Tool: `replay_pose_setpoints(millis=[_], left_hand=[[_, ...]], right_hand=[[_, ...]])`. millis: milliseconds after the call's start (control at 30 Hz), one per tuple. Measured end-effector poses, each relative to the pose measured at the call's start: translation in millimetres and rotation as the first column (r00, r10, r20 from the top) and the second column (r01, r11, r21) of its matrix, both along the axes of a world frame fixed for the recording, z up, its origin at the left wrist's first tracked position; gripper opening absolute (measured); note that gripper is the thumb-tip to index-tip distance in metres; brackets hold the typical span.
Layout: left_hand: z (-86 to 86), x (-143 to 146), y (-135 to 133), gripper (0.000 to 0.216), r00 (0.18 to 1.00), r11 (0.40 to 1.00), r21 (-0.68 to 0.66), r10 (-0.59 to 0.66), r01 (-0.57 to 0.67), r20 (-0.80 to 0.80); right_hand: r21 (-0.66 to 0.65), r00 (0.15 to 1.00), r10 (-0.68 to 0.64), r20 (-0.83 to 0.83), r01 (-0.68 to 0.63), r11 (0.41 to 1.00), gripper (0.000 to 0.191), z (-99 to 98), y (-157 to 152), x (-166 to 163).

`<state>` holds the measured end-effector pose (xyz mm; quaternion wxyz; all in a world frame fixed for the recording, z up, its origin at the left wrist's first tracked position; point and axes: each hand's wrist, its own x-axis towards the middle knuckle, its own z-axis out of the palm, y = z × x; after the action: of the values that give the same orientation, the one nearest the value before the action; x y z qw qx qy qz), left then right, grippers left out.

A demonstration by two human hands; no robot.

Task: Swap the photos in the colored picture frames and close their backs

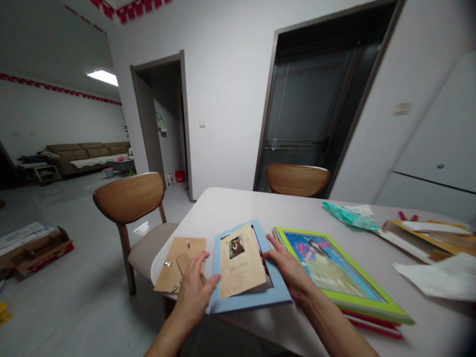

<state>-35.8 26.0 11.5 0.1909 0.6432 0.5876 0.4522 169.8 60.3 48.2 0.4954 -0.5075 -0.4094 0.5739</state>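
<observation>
A light blue picture frame (256, 296) lies near the front edge of the white table (238, 203), with a tan printed card (240, 265) resting across its opening. My left hand (195, 287) grips the frame's left edge, fingers curled around it. My right hand (288, 267) presses on the frame's right side, fingers bent over the edge. A brown frame backing board (178, 263) with metal clips lies just left of the blue frame.
A green-framed picture (334, 272) sits on a stack of red frames (372, 327) to the right. Papers, packaging (349, 214) and a yellow box (427, 235) lie at the far right. Two wooden chairs (130, 203) stand at the table. Cardboard (33, 248) lies on the floor.
</observation>
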Motion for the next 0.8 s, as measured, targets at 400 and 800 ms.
replay_pose_setpoints(millis=[400,800], left_hand=[[39.0,15,-7,0.034,0.990,0.974,0.177,0.137,-0.142,0.043],[-26.1,-51,-20,0.043,0.908,0.943,-0.130,0.331,-0.307,0.256]], right_hand=[[0.136,0.863,0.022,0.504,-0.105,0.985,0.062,-9.5,5,5],[0.199,0.155,-0.161,0.975,-0.269,0.942,0.044,-62.5,3,12]])
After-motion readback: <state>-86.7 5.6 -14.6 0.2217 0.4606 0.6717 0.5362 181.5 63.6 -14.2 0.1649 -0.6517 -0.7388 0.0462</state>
